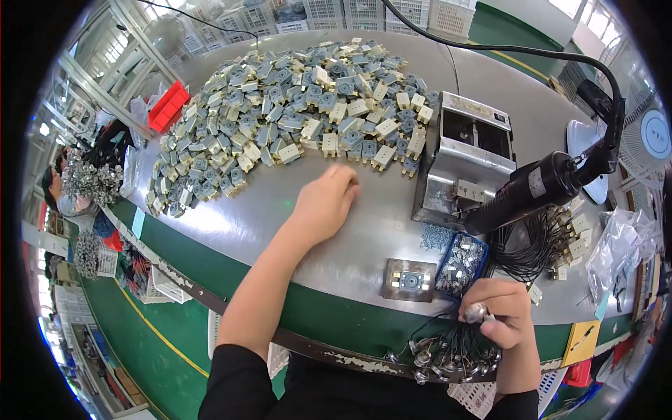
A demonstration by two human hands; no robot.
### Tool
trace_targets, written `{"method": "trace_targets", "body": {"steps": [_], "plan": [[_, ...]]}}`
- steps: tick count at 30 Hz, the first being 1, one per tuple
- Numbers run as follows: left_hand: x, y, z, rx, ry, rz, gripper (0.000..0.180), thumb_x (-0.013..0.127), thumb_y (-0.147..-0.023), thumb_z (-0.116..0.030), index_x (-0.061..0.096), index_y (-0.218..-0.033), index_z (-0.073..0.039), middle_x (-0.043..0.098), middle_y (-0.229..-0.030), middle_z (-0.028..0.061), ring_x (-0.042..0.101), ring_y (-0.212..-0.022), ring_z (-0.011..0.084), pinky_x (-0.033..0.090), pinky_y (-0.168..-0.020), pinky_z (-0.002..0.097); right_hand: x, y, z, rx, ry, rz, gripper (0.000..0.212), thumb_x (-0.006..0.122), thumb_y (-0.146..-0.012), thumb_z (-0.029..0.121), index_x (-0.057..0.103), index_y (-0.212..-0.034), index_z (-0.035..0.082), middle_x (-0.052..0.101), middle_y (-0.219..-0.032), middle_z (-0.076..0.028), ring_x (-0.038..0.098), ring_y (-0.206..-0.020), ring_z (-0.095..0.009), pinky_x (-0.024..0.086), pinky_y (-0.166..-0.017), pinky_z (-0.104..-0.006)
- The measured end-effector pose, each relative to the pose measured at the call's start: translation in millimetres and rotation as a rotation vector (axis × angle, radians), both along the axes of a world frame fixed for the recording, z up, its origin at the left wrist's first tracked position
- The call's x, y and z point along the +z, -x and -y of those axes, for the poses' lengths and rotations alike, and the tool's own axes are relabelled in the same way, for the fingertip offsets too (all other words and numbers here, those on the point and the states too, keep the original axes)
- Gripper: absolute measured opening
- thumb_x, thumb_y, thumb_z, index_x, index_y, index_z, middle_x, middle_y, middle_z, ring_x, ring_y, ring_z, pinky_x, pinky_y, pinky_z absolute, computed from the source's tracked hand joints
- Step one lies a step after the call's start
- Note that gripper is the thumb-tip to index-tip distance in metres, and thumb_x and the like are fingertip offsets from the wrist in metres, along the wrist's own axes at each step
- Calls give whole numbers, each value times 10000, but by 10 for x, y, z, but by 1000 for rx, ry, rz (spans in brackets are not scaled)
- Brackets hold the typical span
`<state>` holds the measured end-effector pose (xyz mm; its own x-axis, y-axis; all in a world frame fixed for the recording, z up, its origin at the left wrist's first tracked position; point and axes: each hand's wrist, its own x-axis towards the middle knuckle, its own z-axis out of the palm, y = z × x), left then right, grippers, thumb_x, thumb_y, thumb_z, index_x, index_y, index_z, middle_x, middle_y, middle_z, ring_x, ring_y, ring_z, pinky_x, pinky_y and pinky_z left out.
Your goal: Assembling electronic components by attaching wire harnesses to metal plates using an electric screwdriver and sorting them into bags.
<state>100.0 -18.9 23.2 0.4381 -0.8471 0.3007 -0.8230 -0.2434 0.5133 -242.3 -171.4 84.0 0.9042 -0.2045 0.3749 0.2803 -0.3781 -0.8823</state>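
Head cam, fisheye, so straight edges bend toward frame rim. Looks down and forward from head height over bench (371,231). Pretty close in: left hand (325,204) near center, right hand (505,311) lower right, crates (364,14) way off up top.

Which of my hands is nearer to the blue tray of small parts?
Your right hand: it is just past the near end of the blue tray. Your left hand is farther off, beyond and left of it, near the parts pile.
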Motion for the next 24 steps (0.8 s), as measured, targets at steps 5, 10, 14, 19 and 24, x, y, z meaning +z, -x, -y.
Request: {"method": "trace_targets", "body": {"steps": [5, 10, 14, 19, 24], "plan": [[85, 619, -396, -74, 246, -1196, 130, 567, -1078, -65, 651, -1159, -9, 726, -922, 81, 654, -747, 147, 543, -685, 303, 79, -80, 105, 167, -296, -186, 203, 718, -927, 97, 731, -841, -86, 734, -915, -207, 680, -727, -288, 534, -663, -364], [56, 1040, -302, -293, 159, -1118, 229, 514, -1095, -26, 643, -1278, 21, 774, -1043, 106, 667, -685, 114, 547, -638, 256, -86, -164, 95, -103, -507, -245, 355, 900, -858, 240, 740, -820, -75, 718, -860, -108, 588, -721, -117, 406, -591, -274], [26, 1057, -333, -287, 44, -1093, 207, 609, -1046, -8, 690, -1230, 41, 787, -1106, 127, 710, -704, 119, 565, -643, 262, -85, -196, 87, -65, -803, -113, 332, 840, -928, 176, 740, -990, -134, 692, -988, -167, 563, -717, -104, 426, -604, -261], [-71, 1076, -265, -417, 163, -812, 153, 774, -919, -14, 784, -1070, 12, 790, -1100, 119, 728, -758, 139, 580, -669, 292, -164, -96, 77, -81, -776, -78, 346, 858, -909, 224, 722, -902, -95, 671, -925, -156, 589, -669, -154, 461, -553, -296], [-141, 1100, -250, -495, 220, -631, 206, 852, -840, -33, 806, -1039, -12, 780, -1102, 111, 712, -775, 137, 567, -664, 294, -129, -111, 32, -157, -521, -171, 235, 840, -889, 131, 744, -909, -82, 704, -953, -168, 653, -715, -163, 522, -615, -276]]}}
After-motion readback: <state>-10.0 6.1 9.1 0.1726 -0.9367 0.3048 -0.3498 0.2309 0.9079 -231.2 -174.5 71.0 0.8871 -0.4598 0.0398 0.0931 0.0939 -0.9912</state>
